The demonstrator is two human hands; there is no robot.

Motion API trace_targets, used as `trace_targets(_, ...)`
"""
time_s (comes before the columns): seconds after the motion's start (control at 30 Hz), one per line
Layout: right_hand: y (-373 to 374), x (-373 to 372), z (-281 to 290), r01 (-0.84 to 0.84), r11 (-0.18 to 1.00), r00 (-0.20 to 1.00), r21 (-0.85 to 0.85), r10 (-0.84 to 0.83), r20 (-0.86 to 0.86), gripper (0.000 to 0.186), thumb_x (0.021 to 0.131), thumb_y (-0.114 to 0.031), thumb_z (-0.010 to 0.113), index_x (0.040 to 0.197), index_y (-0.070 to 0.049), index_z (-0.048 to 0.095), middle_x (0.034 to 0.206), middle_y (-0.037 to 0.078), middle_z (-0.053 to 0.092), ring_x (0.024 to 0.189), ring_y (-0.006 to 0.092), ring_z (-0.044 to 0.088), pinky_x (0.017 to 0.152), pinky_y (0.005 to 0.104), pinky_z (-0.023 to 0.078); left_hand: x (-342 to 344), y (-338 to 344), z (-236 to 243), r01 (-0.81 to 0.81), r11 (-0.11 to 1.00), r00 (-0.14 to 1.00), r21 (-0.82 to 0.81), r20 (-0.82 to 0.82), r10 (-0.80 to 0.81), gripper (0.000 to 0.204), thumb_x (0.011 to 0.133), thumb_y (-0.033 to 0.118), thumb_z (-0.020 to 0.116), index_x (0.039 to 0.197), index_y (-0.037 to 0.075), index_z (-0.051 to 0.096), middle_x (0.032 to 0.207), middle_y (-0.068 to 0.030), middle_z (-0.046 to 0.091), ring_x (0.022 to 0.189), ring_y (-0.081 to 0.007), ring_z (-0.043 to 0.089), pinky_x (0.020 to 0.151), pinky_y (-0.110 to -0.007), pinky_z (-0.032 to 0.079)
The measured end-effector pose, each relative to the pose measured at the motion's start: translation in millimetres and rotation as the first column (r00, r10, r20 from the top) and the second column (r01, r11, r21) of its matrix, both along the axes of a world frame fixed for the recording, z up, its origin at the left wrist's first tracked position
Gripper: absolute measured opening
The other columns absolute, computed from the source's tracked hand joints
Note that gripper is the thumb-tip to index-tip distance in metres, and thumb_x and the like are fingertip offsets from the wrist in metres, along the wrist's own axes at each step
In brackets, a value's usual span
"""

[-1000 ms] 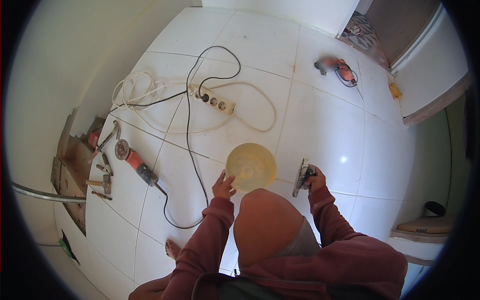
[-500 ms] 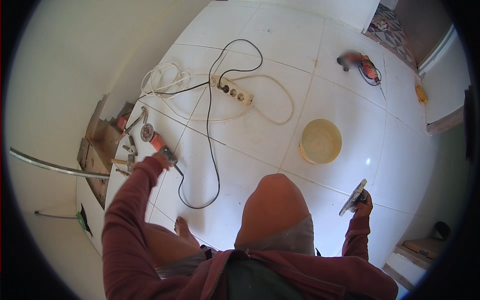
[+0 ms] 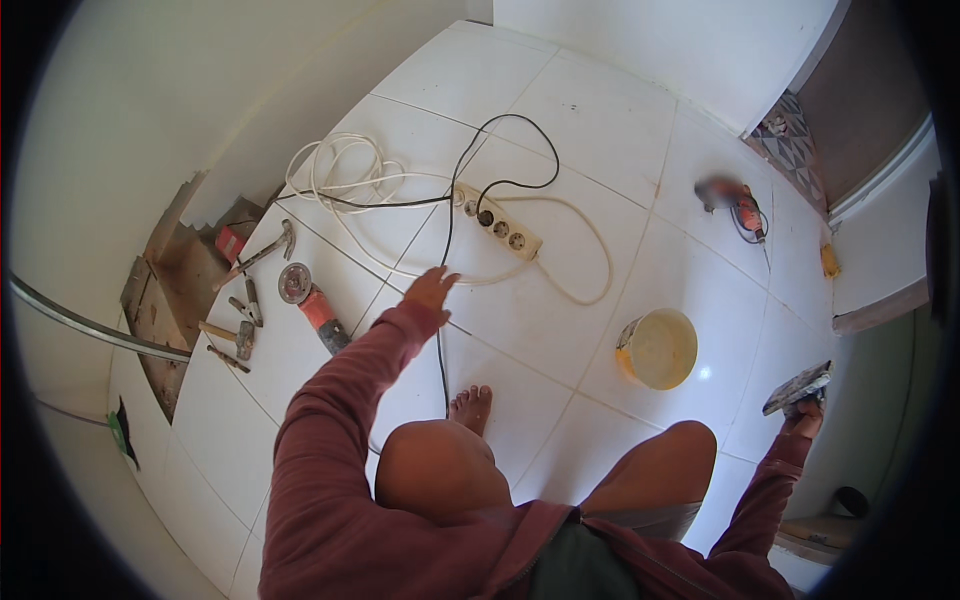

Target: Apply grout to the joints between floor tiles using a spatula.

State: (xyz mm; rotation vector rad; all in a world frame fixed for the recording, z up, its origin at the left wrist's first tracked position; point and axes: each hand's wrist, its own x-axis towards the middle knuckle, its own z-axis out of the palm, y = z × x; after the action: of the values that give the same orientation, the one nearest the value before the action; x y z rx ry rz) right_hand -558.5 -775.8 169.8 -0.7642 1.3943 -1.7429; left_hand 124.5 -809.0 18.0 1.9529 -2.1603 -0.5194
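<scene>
My left hand [image 3: 430,293] hovers over the tiles with nothing in it, fingers stretched toward the power strip [image 3: 500,228]. Behind that wrist the grinder's black cord runs across the floor. The red angle grinder [image 3: 319,308] lies left of my sleeve, its disc end pointing away from me and its rear partly hidden by my arm. Out to the right, my right hand [image 3: 803,418] is closed round the handle of a trowel [image 3: 798,388] with a flat, smeared plate. A yellowish bucket [image 3: 664,349] stands on the floor between my knee and the far tiles.
Left of the grinder lie a claw hammer [image 3: 262,254], a club hammer [image 3: 243,340] and pliers [image 3: 252,302], beside a broken-open floor edge [image 3: 165,300]. A white cable coil [image 3: 345,170] sits farther back. An orange power tool [image 3: 747,213] lies far right, near the doorway.
My left hand has left the angle grinder and moved right, toward the power strip. The trowel in my right hand has swung farther right. My legs and view have shifted.
</scene>
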Motion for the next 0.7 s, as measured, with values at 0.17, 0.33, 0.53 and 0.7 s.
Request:
trace_targets(0.17, -1, -34, 97, 0.155, 0.987, 0.967, -0.047, -0.162, -0.197, 0.055, 0.050, 0.000, 0.046, 0.105, -0.005, 0.054, 0.093, 0.006, 0.058, 0.079, 0.0227, 0.057, 0.065, 0.0298, 0.051, -101, -75, -24, 0.259, 0.963, 0.958, 0.074, 0.111, -0.266, 0.089, 0.061, 0.024, 0.072, 0.135, 0.017, 0.023, 0.141, -0.0173, 0.015, 0.131, -0.0330, 0.015, 0.107, -0.042, 0.015)
trace_targets(0.33, 19, -16, 102, 0.175, 0.983, 0.961, 0.060, -0.157, -0.227, 0.055, 0.052, -0.010, 0.049, 0.107, -0.004, 0.052, 0.096, 0.007, 0.056, 0.084, 0.0222, 0.056, 0.069, 0.0317, 0.050, -137, -145, -83, 0.543, 0.839, 0.725, -0.022, 0.516, -0.456, 0.084, 0.062, 0.042, 0.070, 0.131, 0.012, 0.033, 0.138, -0.0151, 0.027, 0.132, -0.0275, 0.016, 0.109, -0.043, 0.002)
trace_targets(0.53, 39, -41, 67, 0.122, 0.980, 0.983, 0.157, -0.097, -0.154, 0.052, 0.051, -0.007, 0.047, 0.102, -0.003, 0.055, 0.092, 0.006, 0.059, 0.081, 0.0235, 0.057, 0.070, 0.0350, 0.049, -110, -153, -109, 0.694, 0.713, 0.668, -0.103, 0.460, -0.584, 0.027, 0.073, 0.038, 0.060, 0.086, 0.014, 0.057, 0.081, -0.0023, 0.059, 0.090, -0.0167, 0.056, 0.109, -0.045, 0.004)
trace_targets(0.7, 31, -4, 42, 0.232, 0.946, 0.971, 0.226, -0.211, -0.115, 0.053, 0.053, -0.007, 0.046, 0.106, -0.006, 0.055, 0.093, 0.007, 0.059, 0.079, 0.0221, 0.059, 0.068, 0.0335, 0.052, -43, -120, -83, 0.601, 0.783, 0.796, -0.159, 0.203, -0.570, 0.016, 0.071, 0.033, 0.061, 0.073, 0.017, 0.059, 0.066, -0.0006, 0.056, 0.074, -0.0168, 0.058, 0.105, -0.039, 0.019)
